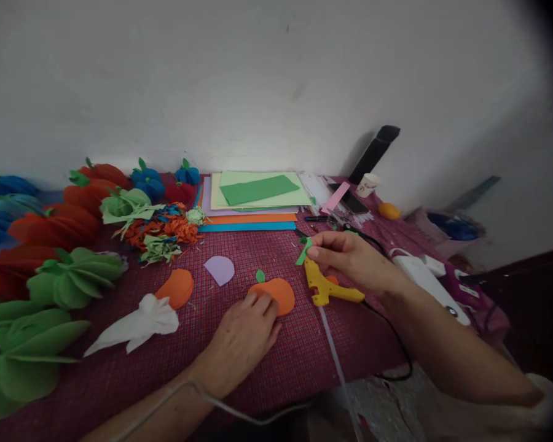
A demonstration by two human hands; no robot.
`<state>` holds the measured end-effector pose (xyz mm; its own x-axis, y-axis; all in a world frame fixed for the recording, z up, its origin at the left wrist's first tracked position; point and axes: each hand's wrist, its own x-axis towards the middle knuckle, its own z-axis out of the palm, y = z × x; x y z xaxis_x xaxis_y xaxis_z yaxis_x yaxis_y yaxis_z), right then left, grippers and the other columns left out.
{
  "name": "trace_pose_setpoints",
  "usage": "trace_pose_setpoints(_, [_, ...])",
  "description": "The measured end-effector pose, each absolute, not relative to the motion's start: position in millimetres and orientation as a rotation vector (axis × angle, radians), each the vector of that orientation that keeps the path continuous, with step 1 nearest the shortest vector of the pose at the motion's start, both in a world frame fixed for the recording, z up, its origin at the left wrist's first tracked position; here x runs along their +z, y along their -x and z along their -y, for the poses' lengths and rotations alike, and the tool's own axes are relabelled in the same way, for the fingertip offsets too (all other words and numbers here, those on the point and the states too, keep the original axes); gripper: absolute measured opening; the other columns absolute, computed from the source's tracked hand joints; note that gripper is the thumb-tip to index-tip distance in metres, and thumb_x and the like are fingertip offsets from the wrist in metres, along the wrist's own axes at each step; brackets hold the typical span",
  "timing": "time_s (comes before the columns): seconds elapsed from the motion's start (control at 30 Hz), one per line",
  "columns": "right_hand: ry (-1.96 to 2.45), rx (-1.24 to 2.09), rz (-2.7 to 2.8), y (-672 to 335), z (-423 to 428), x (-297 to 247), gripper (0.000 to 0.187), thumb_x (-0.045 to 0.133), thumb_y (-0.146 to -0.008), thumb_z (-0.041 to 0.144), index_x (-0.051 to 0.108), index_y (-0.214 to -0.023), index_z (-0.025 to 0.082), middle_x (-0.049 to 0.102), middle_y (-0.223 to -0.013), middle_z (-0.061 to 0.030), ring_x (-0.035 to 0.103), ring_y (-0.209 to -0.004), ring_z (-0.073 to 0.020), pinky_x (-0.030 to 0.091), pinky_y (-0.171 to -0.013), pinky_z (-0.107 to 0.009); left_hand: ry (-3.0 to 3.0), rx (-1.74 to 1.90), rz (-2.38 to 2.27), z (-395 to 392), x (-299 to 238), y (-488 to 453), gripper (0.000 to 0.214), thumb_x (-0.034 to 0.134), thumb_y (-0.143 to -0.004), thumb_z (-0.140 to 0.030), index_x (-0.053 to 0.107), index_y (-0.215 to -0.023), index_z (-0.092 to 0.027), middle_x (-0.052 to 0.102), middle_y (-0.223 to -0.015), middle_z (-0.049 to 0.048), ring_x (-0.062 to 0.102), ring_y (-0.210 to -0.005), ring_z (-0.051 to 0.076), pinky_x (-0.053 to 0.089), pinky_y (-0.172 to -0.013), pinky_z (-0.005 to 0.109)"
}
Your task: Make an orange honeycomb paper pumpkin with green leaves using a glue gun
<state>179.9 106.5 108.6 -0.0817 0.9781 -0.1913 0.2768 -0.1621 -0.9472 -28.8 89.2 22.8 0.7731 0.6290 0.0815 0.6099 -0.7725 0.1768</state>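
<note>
My right hand pinches a small green paper strip between thumb and fingertips. Just beneath it lies a yellow hot glue gun, with a long pale glue stick trailing from its back toward the table's front edge. The fingers of my left hand rest on an orange rounded cutout and cover part of it. Directly above that cutout sits a small green leaf shape. A lilac cutout and another orange cutout lie farther left.
Finished green, red and blue paper pumpkins crowd the left side. A heap of shredded paper and a crumpled white tissue lie near them. Coloured sheets are stacked at the back; a white power strip and cables are at right.
</note>
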Motion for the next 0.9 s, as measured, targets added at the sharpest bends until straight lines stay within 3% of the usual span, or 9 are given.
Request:
trace_pose_setpoints(0.27, [1.404, 1.486, 1.36, -155.8, -98.0, 57.9, 0.022, 0.061, -0.074, 0.037, 0.055, -0.073, 0.016, 0.049, -0.058, 0.0053, 0.042, -0.049, -0.0057, 0.035, -0.049, -0.019, -2.98, 0.131, -1.051, -87.4, 25.5, 36.6, 0.019, 0.041, -0.087, -0.018, 0.054, -0.101, -0.016, 0.055, -0.095, 0.006, 0.053, -0.091, 0.022, 0.05, -0.073, 0.035])
trace_pose_setpoints(0.43, [1.507, 1.358, 1.535, -157.4, -116.5, 43.6, 0.014, 0.056, -0.075, 0.03, 0.057, -0.071, 0.016, 0.049, -0.06, 0.0046, 0.043, -0.054, -0.0083, 0.036, -0.055, -0.021, -2.981, 0.073, -1.021, -90.3, 24.6, 37.6, 0.026, 0.041, -0.087, -0.016, 0.05, -0.111, -0.015, 0.056, -0.098, 0.006, 0.054, -0.089, 0.021, 0.05, -0.073, 0.035])
trace_pose_setpoints(0.7, [1.521, 1.224, 1.844, -154.7, -140.9, 24.4, 0.017, 0.052, -0.078, 0.031, 0.06, -0.071, 0.017, 0.052, -0.061, 0.0032, 0.042, -0.054, -0.0092, 0.033, -0.05, -0.021, -3.004, 0.009, -0.953, -96.7, 17.9, 35.6, 0.021, 0.038, -0.087, -0.014, 0.054, -0.101, -0.015, 0.056, -0.095, 0.0055, 0.055, -0.084, 0.021, 0.051, -0.069, 0.035])
trace_pose_setpoints(0.9, [1.575, 1.101, 1.992, -153.6, -149.3, 22.7, 0.019, 0.051, -0.077, 0.028, 0.062, -0.069, 0.015, 0.052, -0.06, 0.0023, 0.043, -0.054, -0.0092, 0.032, -0.049, -0.021, -3.085, 0.001, -0.883, -96.8, 12.9, 38.5, 0.035, 0.036, -0.082, -0.005, 0.047, -0.115, -0.011, 0.056, -0.107, 0.0102, 0.054, -0.093, 0.021, 0.05, -0.075, 0.036])
